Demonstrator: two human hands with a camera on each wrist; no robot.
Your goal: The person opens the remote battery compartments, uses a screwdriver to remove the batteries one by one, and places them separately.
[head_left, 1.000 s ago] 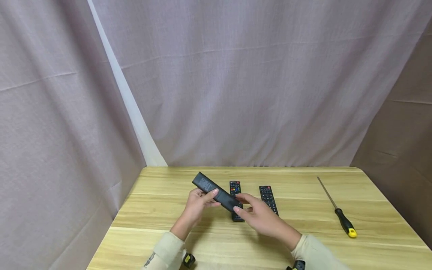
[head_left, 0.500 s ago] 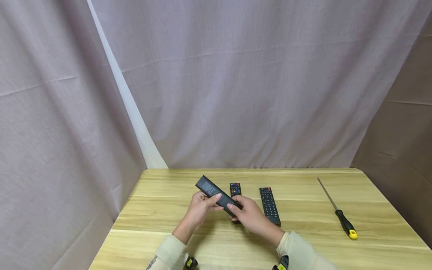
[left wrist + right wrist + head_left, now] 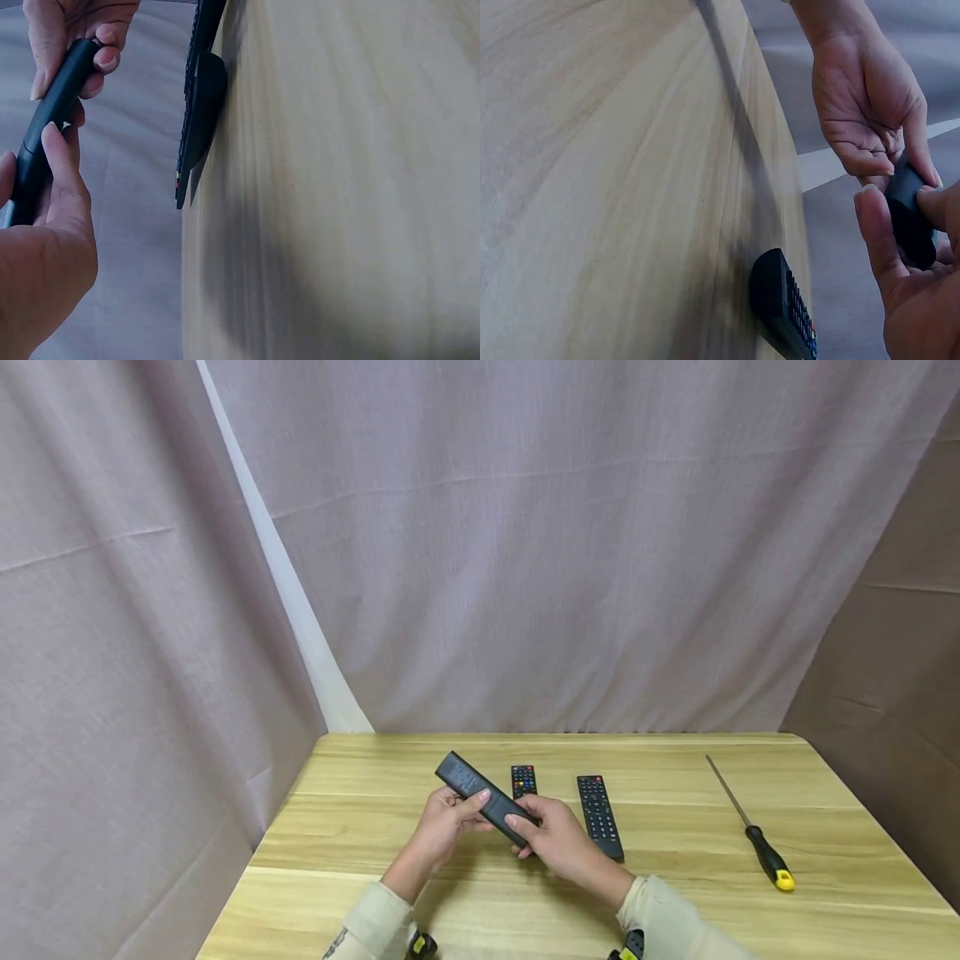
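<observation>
Both hands hold a black remote control (image 3: pixel 469 783) above the table, its back with printed text turned up. My left hand (image 3: pixel 441 827) grips it near the middle, thumb on the back cover and fingers beneath. The right hand (image 3: pixel 558 843) grips its lower right end, thumb pressed on the back. In the left wrist view the held remote (image 3: pixel 64 94) slants between both hands. A second remote (image 3: pixel 522 777), with coloured buttons, lies on the table behind, partly hidden by the right hand. A third remote (image 3: pixel 598 818) lies keys up to its right.
A screwdriver (image 3: pixel 757 839) with a black and yellow handle lies at the right of the wooden table (image 3: pixel 300 843). Grey curtains (image 3: pixel 525 568) hang behind and at the sides.
The right hand has moved left and closed its grip on the remote's lower end, thumb now on the back. Over the last half second hardly anything has moved.
</observation>
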